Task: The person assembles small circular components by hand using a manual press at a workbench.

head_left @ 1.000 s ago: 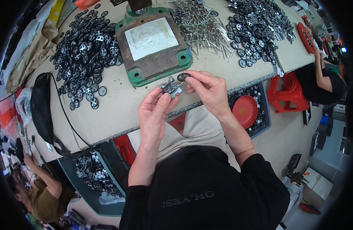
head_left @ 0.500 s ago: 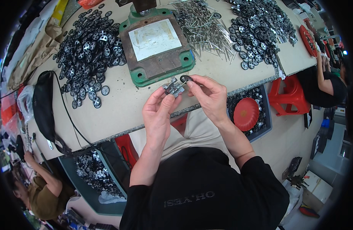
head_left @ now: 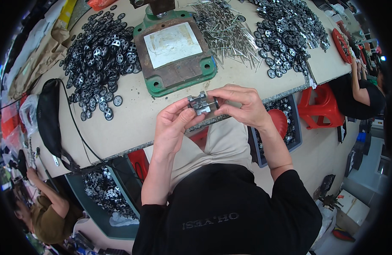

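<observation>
My left hand (head_left: 173, 124) is closed around a small grey plastic toy chassis (head_left: 200, 104), held above the near edge of the table. Between the thumb and fingers of my right hand (head_left: 242, 105) is a black toy wheel (head_left: 216, 102). A thin metal axle runs from this wheel to the chassis. At the chassis's left end, by my left fingertips, a dark round part shows, largely covered. Just beyond my hands stands a green press base (head_left: 179, 86) with a pale plate (head_left: 172, 44) on top.
Black wheels (head_left: 98, 59) lie heaped left of the press. Metal axles (head_left: 230, 34) and more wheels (head_left: 283, 53) are piled to its right. Bins of parts (head_left: 104, 221) stand below the table, along with a red stool (head_left: 317, 108). A black cable (head_left: 83, 138) crosses the left side. Other people work at both sides.
My right hand has turned the wheel edge-on and brought its axle in line with the chassis. The chassis has turned and shifted slightly right in my left hand.
</observation>
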### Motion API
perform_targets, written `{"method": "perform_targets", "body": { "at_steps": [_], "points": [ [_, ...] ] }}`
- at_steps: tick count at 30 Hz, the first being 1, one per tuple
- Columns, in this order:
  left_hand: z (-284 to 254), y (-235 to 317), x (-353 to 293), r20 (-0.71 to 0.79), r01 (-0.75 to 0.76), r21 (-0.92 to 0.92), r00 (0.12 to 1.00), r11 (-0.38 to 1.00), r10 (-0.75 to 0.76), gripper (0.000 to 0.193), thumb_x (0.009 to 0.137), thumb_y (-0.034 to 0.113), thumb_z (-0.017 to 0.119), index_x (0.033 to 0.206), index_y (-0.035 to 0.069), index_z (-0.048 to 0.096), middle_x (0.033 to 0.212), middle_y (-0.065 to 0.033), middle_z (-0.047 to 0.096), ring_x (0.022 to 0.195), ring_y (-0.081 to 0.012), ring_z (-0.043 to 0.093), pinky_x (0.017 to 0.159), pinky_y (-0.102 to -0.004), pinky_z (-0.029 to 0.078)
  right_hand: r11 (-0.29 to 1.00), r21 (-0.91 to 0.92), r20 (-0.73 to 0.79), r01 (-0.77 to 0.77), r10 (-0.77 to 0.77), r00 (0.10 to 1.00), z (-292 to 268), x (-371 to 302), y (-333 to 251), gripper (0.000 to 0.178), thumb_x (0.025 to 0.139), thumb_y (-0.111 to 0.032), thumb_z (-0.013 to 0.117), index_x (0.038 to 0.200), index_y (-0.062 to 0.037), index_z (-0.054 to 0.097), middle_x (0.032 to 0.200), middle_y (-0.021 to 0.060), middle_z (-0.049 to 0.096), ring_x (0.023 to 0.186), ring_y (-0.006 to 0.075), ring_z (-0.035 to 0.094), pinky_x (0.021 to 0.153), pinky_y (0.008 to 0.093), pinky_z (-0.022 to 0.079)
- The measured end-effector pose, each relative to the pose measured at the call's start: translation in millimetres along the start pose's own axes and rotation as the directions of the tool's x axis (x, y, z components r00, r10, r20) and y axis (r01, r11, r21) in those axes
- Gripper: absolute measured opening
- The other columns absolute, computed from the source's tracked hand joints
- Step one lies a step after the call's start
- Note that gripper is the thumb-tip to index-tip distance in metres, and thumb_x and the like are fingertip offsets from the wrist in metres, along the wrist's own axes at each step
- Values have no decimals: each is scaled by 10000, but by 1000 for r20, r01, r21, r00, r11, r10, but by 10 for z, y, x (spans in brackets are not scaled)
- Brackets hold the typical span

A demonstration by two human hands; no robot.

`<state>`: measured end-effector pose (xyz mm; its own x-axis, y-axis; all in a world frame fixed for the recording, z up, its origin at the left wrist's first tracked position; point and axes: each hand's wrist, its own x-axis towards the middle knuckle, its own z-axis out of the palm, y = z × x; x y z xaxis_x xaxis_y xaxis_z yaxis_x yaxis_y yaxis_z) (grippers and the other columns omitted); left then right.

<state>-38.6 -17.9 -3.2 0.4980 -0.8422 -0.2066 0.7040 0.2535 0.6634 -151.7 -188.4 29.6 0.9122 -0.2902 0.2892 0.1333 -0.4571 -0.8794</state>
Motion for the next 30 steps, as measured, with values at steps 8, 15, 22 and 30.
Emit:
{"method": "perform_targets", "body": {
  "at_steps": [8,15,22,30],
  "points": [
    [126,-72,8,38,-133,-10,990,991,134,294,845,20,581,1125,-42,518,1056,-160,598,940,-234,617,836,-340,528,777,548,12,-310,363,932,230,-79,91,192,742,-77,716,897,16,652,783,33,608,673,58,536,570,211,429],
    [153,241,94,167,-198,764,980,614,109,413,737,-2,687,1120,-9,532,959,-48,594,839,-92,560,700,-221,459,985,56,56,-161,158,986,11,57,-15,171,708,-72,725,831,11,642,739,31,577,602,87,512,529,257,415],
    [263,744,678,84,-320,707,923,631,374,212,738,7,661,939,-50,620,854,-91,658,755,-105,615,687,-212,476,993,-102,143,-59,73,987,-359,523,-150,401,718,-152,699,1085,-22,605,768,67,607,640,138,545,598,258,454],
    [-5,794,1231,45,-329,864,805,382,592,247,753,84,684,964,-23,613,807,-74,657,712,-86,574,668,-207,434,907,-418,-57,48,-79,995,-999,1092,-370,229,815,-167,648,1002,-33,657,838,28,656,711,72,567,639,223,463]
  ]
}}
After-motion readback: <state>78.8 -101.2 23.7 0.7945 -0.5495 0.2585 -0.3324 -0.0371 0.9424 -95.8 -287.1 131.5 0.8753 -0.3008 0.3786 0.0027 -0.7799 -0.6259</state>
